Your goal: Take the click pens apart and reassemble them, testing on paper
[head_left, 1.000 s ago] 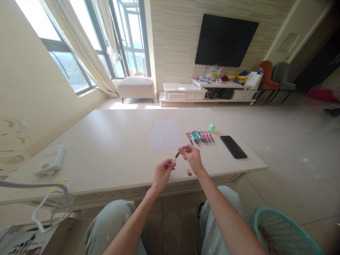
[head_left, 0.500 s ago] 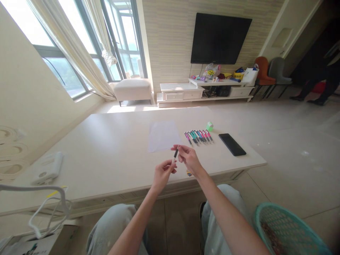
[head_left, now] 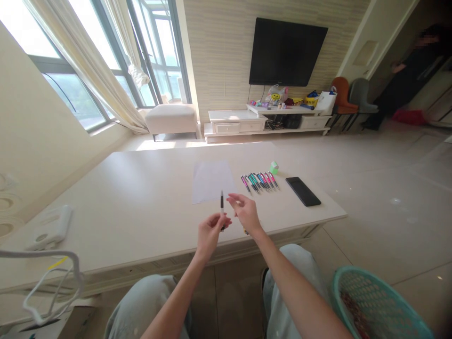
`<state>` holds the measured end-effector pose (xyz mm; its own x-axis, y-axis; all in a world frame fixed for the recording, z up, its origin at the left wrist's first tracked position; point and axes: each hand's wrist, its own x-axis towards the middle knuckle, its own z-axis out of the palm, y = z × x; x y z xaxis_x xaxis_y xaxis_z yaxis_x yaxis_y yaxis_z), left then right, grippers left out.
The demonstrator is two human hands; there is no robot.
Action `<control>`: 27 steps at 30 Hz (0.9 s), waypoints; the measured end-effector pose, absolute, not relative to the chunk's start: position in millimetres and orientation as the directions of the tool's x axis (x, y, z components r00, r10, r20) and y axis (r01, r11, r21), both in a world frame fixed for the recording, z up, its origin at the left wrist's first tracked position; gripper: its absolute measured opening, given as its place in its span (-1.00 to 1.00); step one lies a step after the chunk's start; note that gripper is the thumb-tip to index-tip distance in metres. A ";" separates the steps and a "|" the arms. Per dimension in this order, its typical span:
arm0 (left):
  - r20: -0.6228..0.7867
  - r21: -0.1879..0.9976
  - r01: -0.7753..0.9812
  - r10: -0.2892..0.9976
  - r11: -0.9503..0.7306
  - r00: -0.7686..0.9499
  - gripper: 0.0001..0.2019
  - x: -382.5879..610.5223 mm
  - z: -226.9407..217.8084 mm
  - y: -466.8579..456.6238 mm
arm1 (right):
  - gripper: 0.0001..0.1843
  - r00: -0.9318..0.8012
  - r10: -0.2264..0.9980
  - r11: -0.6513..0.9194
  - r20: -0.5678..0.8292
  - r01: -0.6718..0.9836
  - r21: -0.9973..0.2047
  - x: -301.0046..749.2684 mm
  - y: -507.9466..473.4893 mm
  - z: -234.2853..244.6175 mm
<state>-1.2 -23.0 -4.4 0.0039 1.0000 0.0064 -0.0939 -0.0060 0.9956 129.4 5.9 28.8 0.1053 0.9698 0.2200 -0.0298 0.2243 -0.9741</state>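
Between the thumb and fingers of my left hand point(head_left: 209, 234) is a white pen point(head_left: 222, 203) with a black grip, held upright with its tip pointing up. My right hand point(head_left: 247, 212) is just to the right of the pen, apart from it, with its fingers loosely stretched and nothing in them. Behind the hands a sheet of white paper point(head_left: 213, 179) lies on the table. To its right, several colored pens point(head_left: 259, 182) lie side by side in a row. A small sticker or figure point(head_left: 246, 231), partly hidden by my right wrist, is at the table's near edge.
A small green-and-white object point(head_left: 274, 167) stands behind the pens, and a black phone point(head_left: 302, 191) lies to the right. A white box-like device point(head_left: 52, 228) is at the table's left. On the floor at right stands a green basket point(head_left: 384, 301). A person point(head_left: 406, 80) stands far back right.
My right hand has come off the pen's tip. My left hand has moved slightly left and turned the pen more upright. The person at back right has shifted.
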 end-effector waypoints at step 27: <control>-0.309 0.925 0.180 0.387 0.335 0.869 -0.55 18.6 2.1 -66.4 | -0.53 0.098 0.991 0.131 0.087 -0.739 -0.661 193.3 35.7 30.5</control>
